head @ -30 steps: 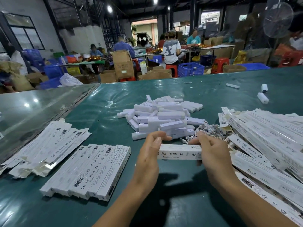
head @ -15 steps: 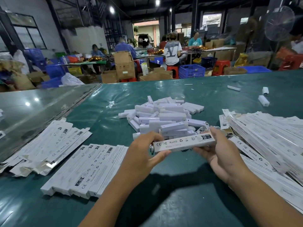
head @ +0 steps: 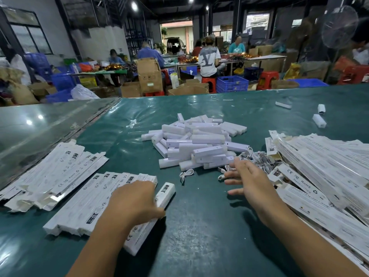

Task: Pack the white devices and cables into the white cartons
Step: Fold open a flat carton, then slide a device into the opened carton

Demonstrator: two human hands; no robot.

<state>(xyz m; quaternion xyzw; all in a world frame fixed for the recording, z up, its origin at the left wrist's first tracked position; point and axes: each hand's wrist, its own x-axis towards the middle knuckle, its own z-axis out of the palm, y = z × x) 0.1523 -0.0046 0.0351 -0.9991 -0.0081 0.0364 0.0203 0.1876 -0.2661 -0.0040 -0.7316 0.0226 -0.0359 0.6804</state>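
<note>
My left hand [head: 135, 202] grips a long white carton [head: 157, 208] lying at the right end of a row of white cartons [head: 83, 204] on the green table. My right hand [head: 247, 182] hovers with fingers spread and empty, just left of a tangle of white cables [head: 257, 158]. One coiled cable [head: 185, 174] lies alone ahead of the carton. A heap of white devices [head: 197, 144] sits in the table's middle. A big pile of flat cartons [head: 327, 172] fills the right side.
A second batch of cartons [head: 50, 172] lies at the far left. Three loose white devices [head: 319, 120] lie at the far right of the table [head: 199, 236]. Beyond the table edge, people sit at benches among cardboard boxes and blue crates.
Both hands held one carton in mid-air. My left hand has since carried it down to the left, onto the row's right end. My right hand let go and moved toward the cables.
</note>
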